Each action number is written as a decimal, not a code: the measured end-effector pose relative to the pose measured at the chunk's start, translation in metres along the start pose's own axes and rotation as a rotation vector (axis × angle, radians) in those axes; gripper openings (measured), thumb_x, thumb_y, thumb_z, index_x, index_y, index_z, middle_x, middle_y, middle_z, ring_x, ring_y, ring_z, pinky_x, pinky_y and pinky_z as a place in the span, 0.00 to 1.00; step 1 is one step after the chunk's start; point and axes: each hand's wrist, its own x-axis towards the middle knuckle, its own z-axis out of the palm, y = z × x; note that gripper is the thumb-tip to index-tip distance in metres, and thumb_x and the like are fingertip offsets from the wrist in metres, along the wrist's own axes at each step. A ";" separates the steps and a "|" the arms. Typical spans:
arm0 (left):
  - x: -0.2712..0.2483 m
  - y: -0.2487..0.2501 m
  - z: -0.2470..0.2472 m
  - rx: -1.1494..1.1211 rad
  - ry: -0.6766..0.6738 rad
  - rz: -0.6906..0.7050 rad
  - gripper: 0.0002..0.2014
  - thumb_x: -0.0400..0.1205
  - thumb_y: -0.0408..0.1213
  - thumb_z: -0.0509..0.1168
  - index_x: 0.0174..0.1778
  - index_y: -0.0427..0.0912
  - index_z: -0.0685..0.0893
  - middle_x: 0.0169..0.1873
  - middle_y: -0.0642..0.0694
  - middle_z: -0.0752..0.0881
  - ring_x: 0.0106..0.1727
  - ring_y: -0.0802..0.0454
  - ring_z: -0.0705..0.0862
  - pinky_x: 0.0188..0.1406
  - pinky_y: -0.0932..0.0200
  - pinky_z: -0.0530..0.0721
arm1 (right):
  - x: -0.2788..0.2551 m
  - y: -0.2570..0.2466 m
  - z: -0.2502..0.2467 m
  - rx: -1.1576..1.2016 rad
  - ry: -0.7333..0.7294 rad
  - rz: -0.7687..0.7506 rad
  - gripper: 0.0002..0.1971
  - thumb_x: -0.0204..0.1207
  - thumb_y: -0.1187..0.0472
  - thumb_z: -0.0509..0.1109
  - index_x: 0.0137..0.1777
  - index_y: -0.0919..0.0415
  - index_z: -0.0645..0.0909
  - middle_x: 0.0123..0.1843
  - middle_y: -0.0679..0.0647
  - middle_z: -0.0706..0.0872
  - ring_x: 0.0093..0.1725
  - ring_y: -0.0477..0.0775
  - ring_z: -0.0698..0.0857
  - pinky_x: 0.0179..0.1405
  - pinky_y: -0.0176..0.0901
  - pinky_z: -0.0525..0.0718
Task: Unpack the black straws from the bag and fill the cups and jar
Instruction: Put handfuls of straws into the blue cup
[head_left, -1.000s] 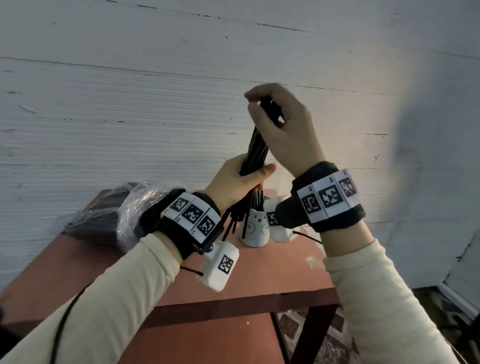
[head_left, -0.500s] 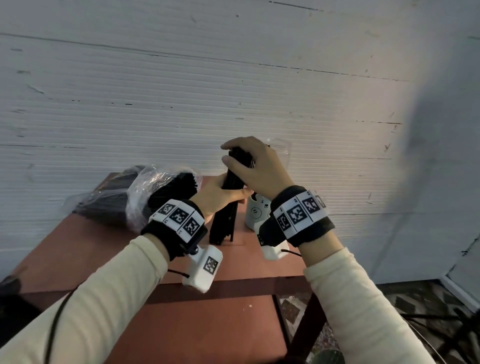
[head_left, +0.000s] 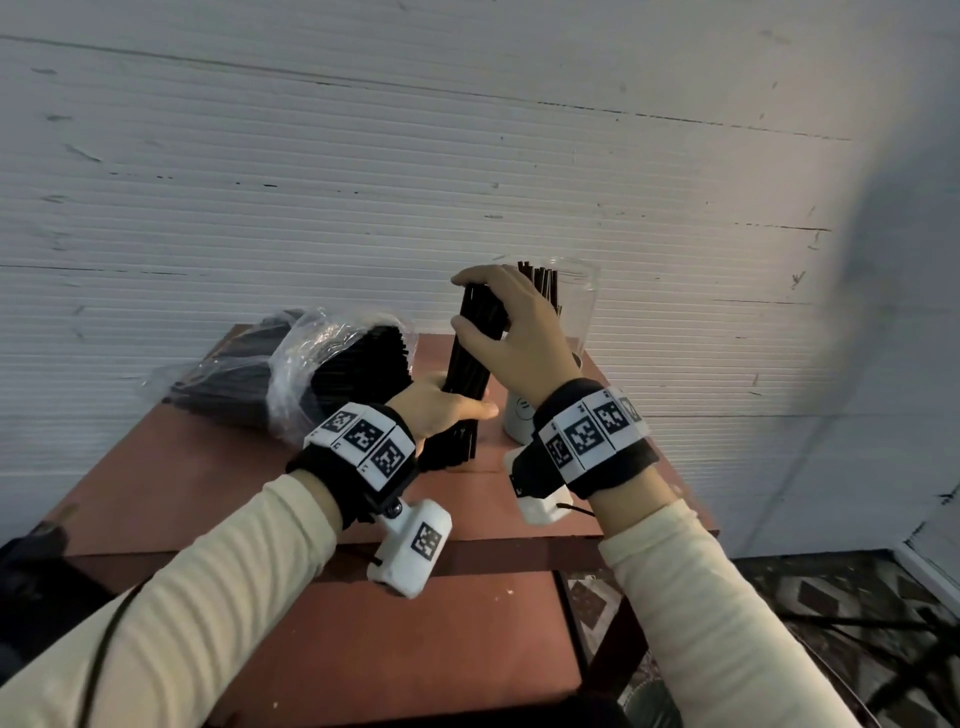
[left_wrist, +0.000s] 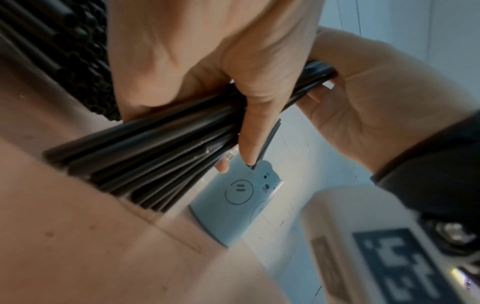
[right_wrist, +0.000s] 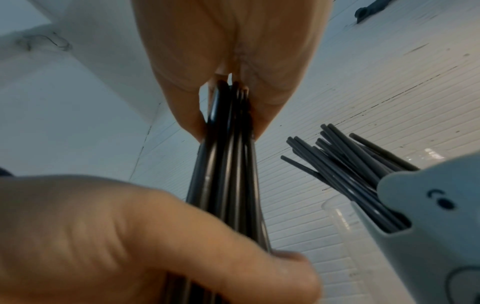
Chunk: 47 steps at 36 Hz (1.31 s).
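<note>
A bundle of black straws (head_left: 470, 364) stands upright with its lower ends on the reddish table (head_left: 208, 467). My left hand (head_left: 441, 408) grips the bundle low down, thumb across its front (left_wrist: 249, 131). My right hand (head_left: 498, 327) holds the bundle's top, fingers over the ends (right_wrist: 228, 115). Just right of it stands a pale cup with a bear face (head_left: 519, 415) (right_wrist: 426, 226) holding several straws. Behind the cup a clear jar (head_left: 576, 301) also holds straws (head_left: 540, 283). The clear plastic bag (head_left: 311, 374) full of black straws lies to the left.
A white ribbed wall (head_left: 467, 156) rises right behind the table. The table's front edge (head_left: 467, 553) has a lower shelf (head_left: 389, 649) beneath it. Patterned floor (head_left: 831, 623) shows to the right.
Both hands have lowered the straw bundle from up in the air until its ends rest on the table left of the cup. The head view tilted down slightly.
</note>
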 end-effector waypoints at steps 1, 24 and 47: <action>0.000 -0.001 0.000 -0.004 -0.008 0.004 0.26 0.58 0.52 0.80 0.49 0.45 0.89 0.53 0.45 0.90 0.60 0.48 0.85 0.72 0.44 0.76 | 0.000 0.000 0.001 -0.005 0.001 -0.003 0.16 0.73 0.66 0.72 0.61 0.60 0.81 0.56 0.47 0.80 0.52 0.34 0.77 0.56 0.20 0.71; -0.049 0.050 0.005 0.302 -0.381 0.337 0.11 0.82 0.37 0.69 0.43 0.30 0.87 0.43 0.34 0.90 0.45 0.52 0.90 0.50 0.65 0.86 | -0.019 -0.018 -0.044 0.168 -0.499 0.297 0.16 0.70 0.56 0.81 0.56 0.61 0.86 0.41 0.40 0.88 0.44 0.36 0.86 0.42 0.25 0.81; 0.059 0.038 0.045 0.148 0.014 0.168 0.43 0.59 0.42 0.87 0.68 0.46 0.73 0.62 0.50 0.81 0.64 0.52 0.81 0.61 0.55 0.79 | 0.044 0.057 -0.100 0.076 0.039 0.503 0.10 0.70 0.58 0.76 0.38 0.61 0.77 0.31 0.59 0.75 0.22 0.47 0.71 0.19 0.37 0.68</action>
